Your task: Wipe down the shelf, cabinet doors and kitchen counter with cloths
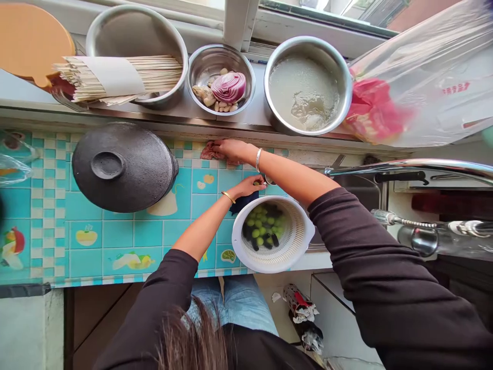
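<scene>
My right hand (231, 150) reaches across the blue tiled counter to its back edge, its fingers closed on a crumpled brownish-pink cloth (210, 151) pressed against the tiles. Below that arm is my left hand (251, 185), with fingers pinched together beside a small round metal thing (270, 180) that my right forearm partly hides. What the left fingers hold is too small to make out. Under the left wrist lies a dark blue cloth (243, 203). Close in front of me stands a white plastic basket (298, 226) with green round fruit and dark pieces in water.
A black lidded pot (123, 167) stands on the left. Along the sill are a steel pot (134, 33) with bundled skewers (157, 72), a bowl (198, 67) with onion, ginger and garlic, and a pot of cloudy liquid (304, 87). A faucet (404, 165) juts in from the right.
</scene>
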`<state>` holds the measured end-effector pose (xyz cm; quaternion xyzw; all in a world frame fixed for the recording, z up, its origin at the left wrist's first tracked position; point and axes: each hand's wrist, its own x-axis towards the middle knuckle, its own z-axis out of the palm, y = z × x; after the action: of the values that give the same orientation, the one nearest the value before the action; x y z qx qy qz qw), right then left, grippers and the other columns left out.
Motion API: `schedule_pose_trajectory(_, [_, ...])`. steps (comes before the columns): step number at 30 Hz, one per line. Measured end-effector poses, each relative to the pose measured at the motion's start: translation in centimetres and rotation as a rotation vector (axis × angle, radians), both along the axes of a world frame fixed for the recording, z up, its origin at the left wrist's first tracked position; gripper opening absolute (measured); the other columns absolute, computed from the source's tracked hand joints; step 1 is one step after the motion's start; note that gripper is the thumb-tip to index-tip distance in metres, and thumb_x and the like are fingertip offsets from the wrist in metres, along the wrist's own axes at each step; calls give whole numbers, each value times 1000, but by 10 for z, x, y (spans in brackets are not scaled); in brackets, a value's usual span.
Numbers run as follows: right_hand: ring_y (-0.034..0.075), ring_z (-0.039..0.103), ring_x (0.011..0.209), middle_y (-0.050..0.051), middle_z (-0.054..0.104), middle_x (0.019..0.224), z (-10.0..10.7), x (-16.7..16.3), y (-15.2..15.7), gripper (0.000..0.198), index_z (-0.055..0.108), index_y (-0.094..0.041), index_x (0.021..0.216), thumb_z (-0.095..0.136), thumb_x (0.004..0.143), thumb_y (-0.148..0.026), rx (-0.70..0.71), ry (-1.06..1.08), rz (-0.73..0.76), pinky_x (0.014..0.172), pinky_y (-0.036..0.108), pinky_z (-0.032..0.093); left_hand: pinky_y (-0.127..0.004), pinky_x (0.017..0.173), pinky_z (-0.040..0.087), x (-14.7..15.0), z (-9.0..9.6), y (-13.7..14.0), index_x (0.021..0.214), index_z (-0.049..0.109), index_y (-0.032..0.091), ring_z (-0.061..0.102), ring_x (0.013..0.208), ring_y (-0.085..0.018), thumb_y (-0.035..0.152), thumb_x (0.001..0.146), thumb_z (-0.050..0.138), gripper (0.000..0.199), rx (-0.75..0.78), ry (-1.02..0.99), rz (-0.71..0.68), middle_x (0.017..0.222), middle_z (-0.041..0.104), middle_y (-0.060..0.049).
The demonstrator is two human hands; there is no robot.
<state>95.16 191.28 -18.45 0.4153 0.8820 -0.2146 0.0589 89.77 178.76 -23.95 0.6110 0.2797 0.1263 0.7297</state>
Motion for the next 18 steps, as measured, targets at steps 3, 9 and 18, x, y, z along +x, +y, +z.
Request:
schedule_pose_trajectory(3, [27,60,132,14,50,156,2,0,-7,48,50,-12,150,46,104,-24,-25,-27,65,106,34,47,-40,103,45,-5,4,-5,104,64,15,62,111,-28,30,81,73,29,25,80,107,115,71,-13])
schedule_pose_trajectory(9, [33,51,133,20,53,149,-2,-11,-22,48,49,-7,149,33,106,-22,2,-32,-46,114,45,40,-38,104,44,-42,25,-32,102,56,18,60,114,-25,25,88,63,17,106,239,527,117,67,-12])
schedule_pose_trajectory(18, [42,34,146,15,34,168,-20,-28,-66,68,27,-17,164,25,97,-7,97,-41,-276,117,67,30,-30,92,49,-215,63,-171,93,58,20,65,96,-18,33,86,62,16,-53,445,1062,95,65,-4])
